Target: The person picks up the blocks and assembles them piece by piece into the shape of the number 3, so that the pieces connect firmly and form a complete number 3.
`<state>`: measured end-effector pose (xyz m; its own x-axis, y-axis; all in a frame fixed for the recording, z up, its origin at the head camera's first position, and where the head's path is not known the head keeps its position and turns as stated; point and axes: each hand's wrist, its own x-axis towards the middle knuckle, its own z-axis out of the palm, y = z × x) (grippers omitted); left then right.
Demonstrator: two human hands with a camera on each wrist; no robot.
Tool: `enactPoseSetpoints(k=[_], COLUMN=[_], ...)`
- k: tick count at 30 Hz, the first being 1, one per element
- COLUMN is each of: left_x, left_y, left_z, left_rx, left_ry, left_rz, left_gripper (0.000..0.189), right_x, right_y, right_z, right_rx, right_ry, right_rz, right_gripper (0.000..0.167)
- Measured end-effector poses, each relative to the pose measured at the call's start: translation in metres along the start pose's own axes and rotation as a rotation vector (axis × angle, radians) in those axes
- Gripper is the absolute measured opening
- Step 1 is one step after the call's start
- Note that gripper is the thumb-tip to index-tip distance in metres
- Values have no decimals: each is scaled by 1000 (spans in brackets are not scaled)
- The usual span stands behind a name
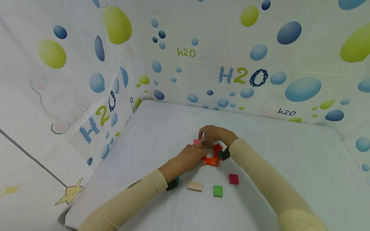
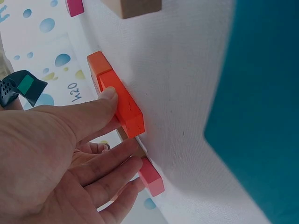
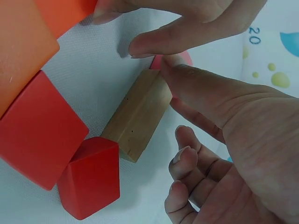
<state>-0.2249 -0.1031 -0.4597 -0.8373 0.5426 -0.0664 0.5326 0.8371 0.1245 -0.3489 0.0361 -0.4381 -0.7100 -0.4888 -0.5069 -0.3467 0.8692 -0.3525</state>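
Note:
My left hand [image 1: 187, 158] pinches a bright orange block [image 2: 126, 105], with its thumb on the outer face and the index finger on the inner side. Its other fingers reach toward a pink block [image 2: 152, 177]. Across from it, my right hand [image 1: 216, 134] holds one end of a natural wooden block [image 3: 140, 112] between thumb and index finger; the remaining fingers curl loosely. A lighter orange block [image 3: 23, 51] adjoins the bright orange one. Two red blocks [image 3: 44, 130] continue the curved row toward the wooden block. Fingers partly cover the pink block.
Nearer the body lie a flat wooden block [image 1: 195, 186], a green block [image 1: 218, 191] and a crimson block [image 1: 233, 179]. Everything sits on a white-covered table [image 1: 159, 128]. Patterned fabric walls [image 1: 205, 64] stand behind and at the sides.

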Motion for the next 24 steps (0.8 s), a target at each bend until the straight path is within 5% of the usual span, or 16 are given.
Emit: enactPoseSetpoints(k=[24], left_x=[1], left_y=[-1], left_z=[3], left_rx=[2], left_ry=[2], left_rz=[-6], left_gripper=[20], right_x=[2], right_y=[0], right_z=[3], right_rx=[-47], right_ry=[-12], right_rz=[-34], right_gripper=[32])
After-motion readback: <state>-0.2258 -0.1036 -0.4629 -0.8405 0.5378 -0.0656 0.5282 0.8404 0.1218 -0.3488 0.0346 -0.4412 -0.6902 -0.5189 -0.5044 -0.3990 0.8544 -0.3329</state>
